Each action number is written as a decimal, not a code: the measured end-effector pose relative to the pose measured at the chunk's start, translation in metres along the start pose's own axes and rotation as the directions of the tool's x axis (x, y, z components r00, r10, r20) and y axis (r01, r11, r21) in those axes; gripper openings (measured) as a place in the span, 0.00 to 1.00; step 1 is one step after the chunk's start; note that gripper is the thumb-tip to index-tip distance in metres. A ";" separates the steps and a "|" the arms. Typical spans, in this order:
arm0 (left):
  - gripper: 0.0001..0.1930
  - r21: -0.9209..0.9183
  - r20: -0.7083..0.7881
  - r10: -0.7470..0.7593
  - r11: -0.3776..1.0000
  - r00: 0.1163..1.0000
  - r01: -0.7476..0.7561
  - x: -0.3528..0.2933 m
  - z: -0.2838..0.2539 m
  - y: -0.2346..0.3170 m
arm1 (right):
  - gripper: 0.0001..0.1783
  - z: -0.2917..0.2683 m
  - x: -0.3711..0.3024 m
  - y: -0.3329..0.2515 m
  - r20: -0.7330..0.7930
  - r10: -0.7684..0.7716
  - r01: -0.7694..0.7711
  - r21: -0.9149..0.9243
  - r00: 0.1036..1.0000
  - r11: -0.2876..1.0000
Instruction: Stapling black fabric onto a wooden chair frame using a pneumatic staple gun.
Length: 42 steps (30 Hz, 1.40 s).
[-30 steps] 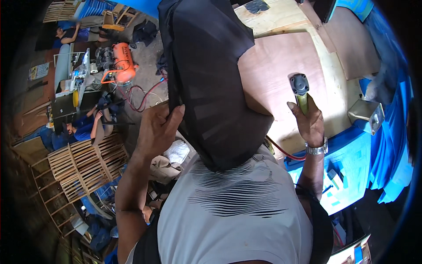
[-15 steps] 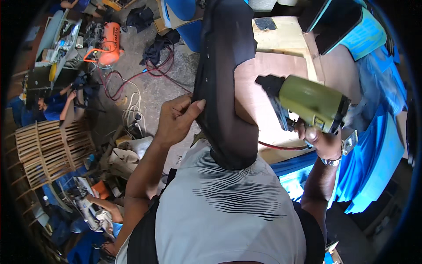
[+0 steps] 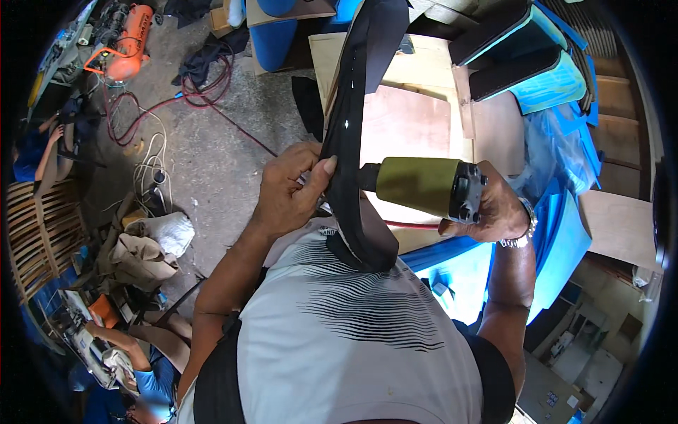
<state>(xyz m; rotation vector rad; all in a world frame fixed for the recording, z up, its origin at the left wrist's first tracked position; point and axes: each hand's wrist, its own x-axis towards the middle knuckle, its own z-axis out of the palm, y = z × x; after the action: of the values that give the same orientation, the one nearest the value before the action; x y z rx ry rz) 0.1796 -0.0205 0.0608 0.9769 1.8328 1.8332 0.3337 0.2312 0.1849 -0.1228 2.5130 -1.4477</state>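
Observation:
A curved panel covered in black fabric [image 3: 346, 141] stands on edge in front of my chest, its lower end against my shirt. My left hand [image 3: 293, 187] is closed on the panel's left edge, thumb and fingers pinching the fabric. On the other side, my right hand [image 3: 498, 212] grips an olive-green air stapler [image 3: 417, 185], fingers wrapped round its handle. The stapler's dark nose meets the panel's right side; whether it presses in or only touches, I cannot tell. Below the stapler runs a red air hose [image 3: 413, 225].
Behind the panel lies a plywood board [image 3: 409, 127]. Black-and-blue padded pieces [image 3: 537, 85] and blue sheets [image 3: 565, 233] are stacked right. On the left floor are an orange compressor [image 3: 131, 42], coiled hose [image 3: 212, 92] and sacks [image 3: 141, 258]. Other people sit at the far left.
My right hand has brought the stapler left and slightly down, from apart to the panel's side, turning it. The panel has turned more edge-on. My left hand keeps its pinch.

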 end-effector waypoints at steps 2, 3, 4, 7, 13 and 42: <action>0.09 0.030 0.002 0.056 0.998 0.998 -0.056 0.001 -0.002 -0.002 | 0.22 0.000 0.005 -0.005 0.012 -0.023 0.023 -0.044 1.000 0.999; 0.08 0.041 0.013 0.054 0.998 0.998 -0.054 0.002 -0.003 0.001 | 0.23 0.000 0.007 -0.007 0.021 -0.053 0.054 -0.082 0.998 0.995; 0.08 0.051 0.025 0.046 0.998 0.999 -0.048 0.003 -0.005 0.002 | 0.24 -0.002 0.012 -0.017 0.035 -0.007 0.013 -0.201 0.999 0.979; 0.11 0.109 0.076 0.062 0.992 0.995 -0.070 0.004 -0.011 -0.003 | 0.25 0.004 0.020 -0.018 0.026 0.083 -0.078 -0.166 0.996 0.983; 0.07 0.059 0.116 0.008 0.998 0.993 -0.015 0.004 -0.016 0.002 | 0.22 0.002 0.027 -0.034 0.005 0.129 -0.125 -0.217 0.992 0.968; 0.17 0.200 0.242 -0.258 0.957 0.935 0.212 0.015 0.008 0.046 | 0.23 0.002 -0.038 0.005 0.153 -0.072 0.073 -0.002 0.986 0.997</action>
<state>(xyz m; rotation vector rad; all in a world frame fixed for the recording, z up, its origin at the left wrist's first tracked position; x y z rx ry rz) 0.1843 -0.0081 0.1080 0.9601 1.8684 1.3508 0.3714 0.2393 0.1855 -0.3174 2.4127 -1.3985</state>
